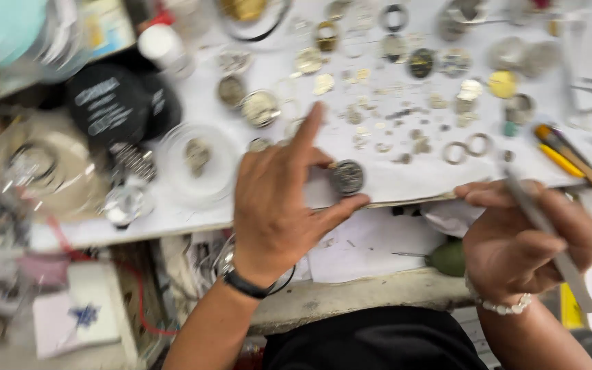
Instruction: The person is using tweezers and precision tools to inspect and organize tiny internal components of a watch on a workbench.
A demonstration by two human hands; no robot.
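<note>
My left hand [279, 205] pinches a small round watch movement [346, 177] between thumb and fingers, index finger pointing up. It hovers at the front edge of the white work surface [378, 175]. A dark band sits on that wrist. My right hand [525, 240], with a white bead bracelet, grips metal tweezers [549, 240] that slant from upper left down to lower right. The tweezers' tips lie near the sheet's front edge, apart from the movement.
Many watch parts, rings [466, 147] and round cases [260, 107] lie scattered over the white sheet. Clear round dishes [200, 161] and black caps [107, 103] stand at left. Yellow-handled tools [570, 161] lie at right. A green-handled screwdriver [440, 257] rests on the lower ledge.
</note>
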